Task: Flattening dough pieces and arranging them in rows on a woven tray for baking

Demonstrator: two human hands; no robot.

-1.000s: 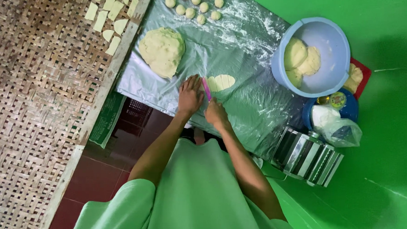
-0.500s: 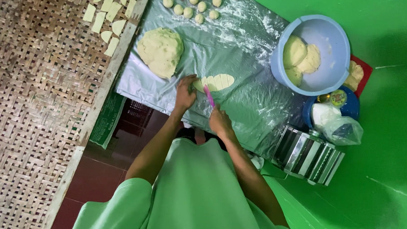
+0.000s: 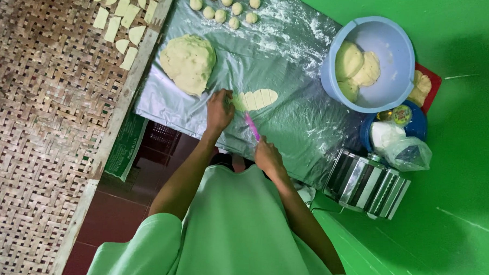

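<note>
A thin oval strip of pale dough, cut crosswise into several pieces, lies on a floured plastic sheet. My left hand rests its fingertips on the near end of the strip. My right hand grips a pink knife whose blade points toward the strip, just short of it. A large flattened mound of dough lies to the left on the same sheet.
Several small dough balls sit at the sheet's far edge. Cut dough pieces dry on a woven bamboo mat. A blue basin with dough, a blue container, a plastic bag and a metal pasta roller stand at the right.
The dough strip now shows several cuts. My right hand has drawn back with the knife, and my left hand has shifted to the strip's near end.
</note>
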